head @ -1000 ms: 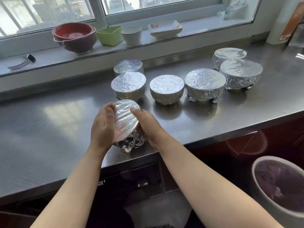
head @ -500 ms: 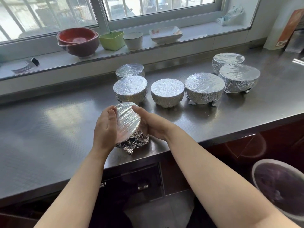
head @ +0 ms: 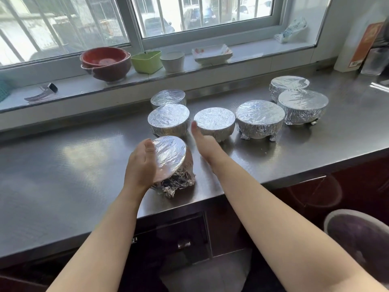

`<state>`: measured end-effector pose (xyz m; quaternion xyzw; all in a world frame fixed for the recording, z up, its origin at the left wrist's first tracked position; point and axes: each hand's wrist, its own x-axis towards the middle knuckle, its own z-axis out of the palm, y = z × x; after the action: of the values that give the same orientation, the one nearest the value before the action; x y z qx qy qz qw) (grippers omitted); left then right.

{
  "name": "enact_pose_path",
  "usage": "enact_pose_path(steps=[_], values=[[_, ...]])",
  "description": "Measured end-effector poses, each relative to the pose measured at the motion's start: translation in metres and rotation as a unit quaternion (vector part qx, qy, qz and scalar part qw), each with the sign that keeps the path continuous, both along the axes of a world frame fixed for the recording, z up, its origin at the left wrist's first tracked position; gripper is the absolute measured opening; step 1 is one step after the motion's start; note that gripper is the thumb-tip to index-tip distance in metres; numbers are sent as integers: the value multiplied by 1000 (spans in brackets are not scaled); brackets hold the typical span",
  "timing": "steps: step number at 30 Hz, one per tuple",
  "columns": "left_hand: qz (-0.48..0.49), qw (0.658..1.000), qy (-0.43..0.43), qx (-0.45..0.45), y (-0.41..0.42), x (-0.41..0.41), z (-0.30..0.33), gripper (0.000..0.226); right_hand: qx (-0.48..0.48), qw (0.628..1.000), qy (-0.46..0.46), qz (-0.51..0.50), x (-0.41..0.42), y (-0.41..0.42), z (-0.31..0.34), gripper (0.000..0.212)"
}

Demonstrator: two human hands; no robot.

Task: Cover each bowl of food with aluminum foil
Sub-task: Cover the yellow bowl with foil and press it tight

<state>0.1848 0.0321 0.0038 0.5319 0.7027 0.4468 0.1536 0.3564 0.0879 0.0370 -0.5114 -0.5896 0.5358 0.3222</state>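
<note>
The foil-wrapped bowl (head: 171, 163), tilted near the bench (head: 63, 165) front edge, was cupped by left-hand fingers (head: 147, 149); the right hand (head: 203, 141) was relaxed, empty; thin, crushable foil judged best gripped at the bowl's sides.

You have a steel counter (head: 84, 165) under the window; seven foil-wrapped bowls sit on it; six upright toward the back (head: 214, 123), in two clusters; the nearest bowl (head: 174, 165) tilts by the front edge, crumpled foil at its base touching the steel.
</note>
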Motion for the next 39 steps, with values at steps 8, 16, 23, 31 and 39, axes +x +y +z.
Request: enact_pose_path(steps=[8,16,23,31,39], values=[[29,980,173,-97,13,23,7,59,170,977,77,-100,-39,-30,-26,70],[-21,964,252,-84,13,1,21,68,178,977,18,-118,-38,-45,-36,64],[-108,987,116,-42,19,-4,5,50,166,980,11,-111,-51,-60,-47,64],[-59,996,57,-41,25,-6,0,54,59,971,155,-174,-52,-51,-55,48],[-10,999,20,-33,23,-5,-5,45,-48,958,257,-120,-54,-29,-74,97]])
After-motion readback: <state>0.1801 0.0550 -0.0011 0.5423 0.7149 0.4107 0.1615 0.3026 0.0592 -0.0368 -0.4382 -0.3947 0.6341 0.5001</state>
